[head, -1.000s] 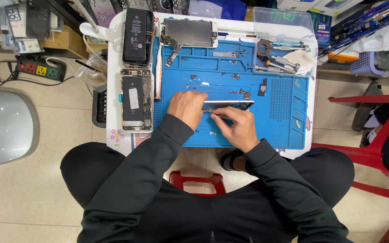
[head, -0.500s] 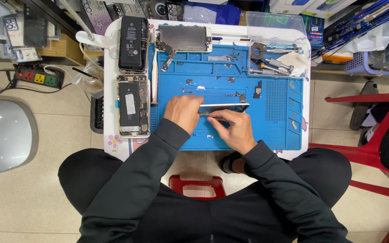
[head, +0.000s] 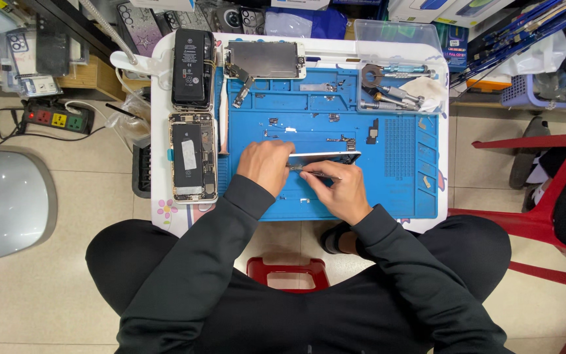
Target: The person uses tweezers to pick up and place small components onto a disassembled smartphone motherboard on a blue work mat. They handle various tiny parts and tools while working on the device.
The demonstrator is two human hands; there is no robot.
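Observation:
My left hand (head: 266, 165) grips the left end of a thin white phone screen panel (head: 327, 157), held on edge over the blue repair mat (head: 401, 177). My right hand (head: 339, 187) pinches slim metal tweezers (head: 312, 173), their tip against the panel's near side beside my left fingers. Small screws and brackets (head: 335, 139) lie on the mat just beyond the panel.
An opened phone body (head: 192, 157) lies left of the mat, a black battery (head: 192, 60) behind it and a metal-backed display (head: 266, 60) at the back. A clear tray of tools (head: 397, 92) sits back right. A red chair (head: 545, 196) stands at the right, a power strip (head: 57, 118) on the floor at the left.
Both hands stay on the panel with only slight shifts. The view has tilted a little, so the table sits lower in the picture.

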